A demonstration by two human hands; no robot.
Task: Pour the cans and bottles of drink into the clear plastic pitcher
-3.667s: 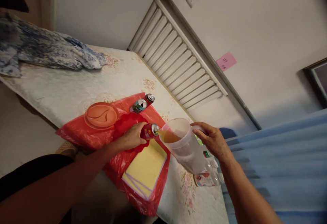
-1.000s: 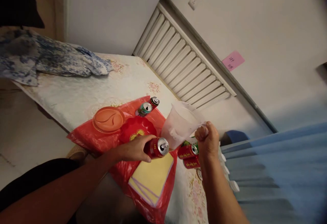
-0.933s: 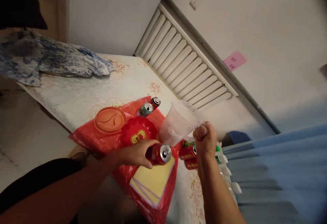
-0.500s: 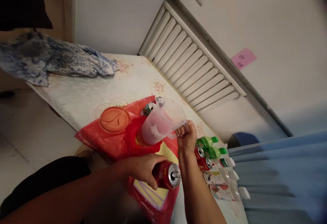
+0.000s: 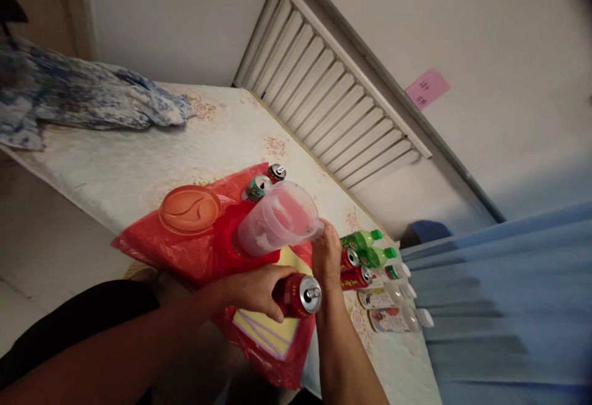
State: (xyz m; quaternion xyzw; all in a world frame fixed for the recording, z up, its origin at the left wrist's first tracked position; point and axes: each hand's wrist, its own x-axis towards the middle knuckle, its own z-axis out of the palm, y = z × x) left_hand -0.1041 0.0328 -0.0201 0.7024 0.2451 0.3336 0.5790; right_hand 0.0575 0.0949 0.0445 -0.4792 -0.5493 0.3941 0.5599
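My left hand (image 5: 256,294) is wrapped round a dark red drink can (image 5: 289,297), opened at the top, its silver lid facing away to the right. My right hand (image 5: 327,254) grips the handle side of a translucent plastic pitcher (image 5: 261,229), which has no lid on; the handle itself is mostly hidden. The pitcher is over a bright red piece (image 5: 226,248) on a red plastic bag (image 5: 143,238). Beyond my left hand lies a folded yellow cloth (image 5: 271,334). An orange round lid (image 5: 189,208) rests on the bag, left of the pitcher.
Two opened cans, one green (image 5: 256,189) and one dark (image 5: 276,172), stand behind the pitcher. Right of my right hand are green bottles (image 5: 375,257), red cans (image 5: 358,278) and clear bottles (image 5: 393,319). A patterned cloth (image 5: 106,97) lies far left; a radiator (image 5: 324,78) borders the table.
The pitcher has come down with my right hand and is less tilted, uncovering the dark can behind it. My left hand keeps holding the red can. The camera view has shifted.
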